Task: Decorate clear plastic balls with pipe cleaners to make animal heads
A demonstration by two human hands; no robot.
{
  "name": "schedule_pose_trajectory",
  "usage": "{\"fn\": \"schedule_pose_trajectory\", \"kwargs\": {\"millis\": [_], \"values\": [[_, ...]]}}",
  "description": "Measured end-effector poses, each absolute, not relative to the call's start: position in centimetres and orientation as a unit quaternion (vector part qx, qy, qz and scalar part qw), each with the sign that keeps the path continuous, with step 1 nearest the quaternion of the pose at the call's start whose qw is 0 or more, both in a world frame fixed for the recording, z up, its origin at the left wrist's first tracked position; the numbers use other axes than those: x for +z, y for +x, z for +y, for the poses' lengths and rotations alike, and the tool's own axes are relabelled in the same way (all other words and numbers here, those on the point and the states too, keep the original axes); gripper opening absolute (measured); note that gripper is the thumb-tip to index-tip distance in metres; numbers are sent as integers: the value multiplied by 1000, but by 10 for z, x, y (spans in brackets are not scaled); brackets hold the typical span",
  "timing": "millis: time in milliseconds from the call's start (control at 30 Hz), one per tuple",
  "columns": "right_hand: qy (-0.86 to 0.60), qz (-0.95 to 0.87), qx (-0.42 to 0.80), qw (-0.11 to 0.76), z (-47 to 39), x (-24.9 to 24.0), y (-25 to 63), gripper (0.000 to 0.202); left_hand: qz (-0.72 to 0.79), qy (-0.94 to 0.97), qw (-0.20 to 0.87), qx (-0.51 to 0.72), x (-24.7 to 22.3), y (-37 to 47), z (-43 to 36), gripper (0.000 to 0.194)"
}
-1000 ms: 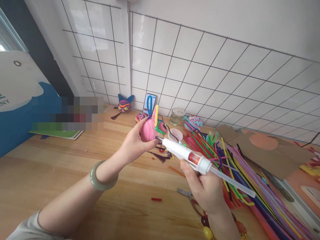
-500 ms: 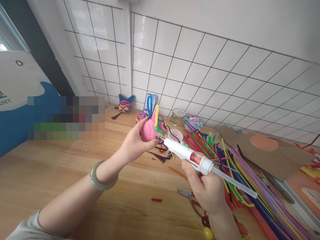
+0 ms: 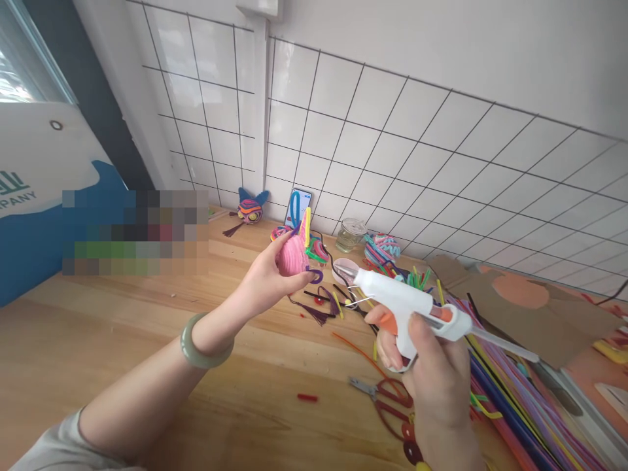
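Pink fuzzy ball (image 3: pixel 293 256) w/ a pointed, yellow-edged ear (image 3: pixel 307 227) is gripped in L hand (image 3: pixel 265 278), btwn thumb & fingers; it's held up over the far part of the wooden table (image 3: pixel 235 399). Purple curl (image 3: pixel 316 277) is seen at its lower edge, by the thumb tip. White glue gun (image 3: pixel 395 294) is gripped by R hand (image 3: pixel 436 366), fingers wrapped round the handle, orange trigger (image 3: pixel 389 320) partly covered. Metal nozzle (image 3: pixel 347 269) is pointed twd the ball but is set apart from it; translucent glue stick (image 3: pixel 507 343) is fitted at the rear.

Writing: "PANY" can be read in sm. caps on blue/white board (image 3: pixel 29 163), far L; lg. green character above is cut off by the frame edge. Phone (image 3: pixel 304 203) is propped vs. tiled wall (image 3: pixel 392 131), screen txt too small to be made out.

Blue-eared animal head (image 3: pixel 251 208), glass jar (image 3: pixel 350 237) & blue/pink ball (image 3: pixel 383 248) are lined up nr the wall. Red-handled scissors (image 3: pixel 375 390) & short red pc. (image 3: pixel 307 397) are laid on the table nearer the camera; multicolored pipe cleaners (image 3: pixel 520 399) are bunched at R, beside cardboard (image 3: pixel 554 314). Green bangle (image 3: pixel 191 340) is worn on L wrist.
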State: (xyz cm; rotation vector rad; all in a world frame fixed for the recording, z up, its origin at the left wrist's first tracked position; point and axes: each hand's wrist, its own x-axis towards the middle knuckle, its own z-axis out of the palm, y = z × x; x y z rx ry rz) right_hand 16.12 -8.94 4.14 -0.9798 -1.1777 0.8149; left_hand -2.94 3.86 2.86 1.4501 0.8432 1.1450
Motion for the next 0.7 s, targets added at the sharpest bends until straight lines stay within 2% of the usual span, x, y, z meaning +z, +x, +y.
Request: {"fn": "schedule_pose_trajectory", "kwargs": {"millis": [100, 167, 267, 333, 533, 633, 700], "values": [[-388, -454, 440, 670, -83, 45, 171, 25, 389, 600, 531, 456, 36, -33, 40, 88], [-391, -433, 497, 642, -78, 41, 183, 33, 389, 598, 533, 455, 41, -36, 40, 85], [-458, -442, 549, 541, -71, 25, 201, 50, 381, 600, 536, 455, 45, -40, 41, 79], [-534, -469, 558, 429, -65, 10, 206, 57, 382, 604, 533, 452, 45, -43, 42, 79], [-577, -526, 587, 213, -40, -33, 173, 47, 379, 609, 528, 455, 45, -48, 43, 80], [-583, -560, 569, 151, -33, -50, 152, 40, 372, 603, 533, 462, 47, -48, 42, 78], [-608, -579, 524, 139, -33, -54, 145, 33, 364, 597, 541, 467, 49, -47, 41, 78]]}}
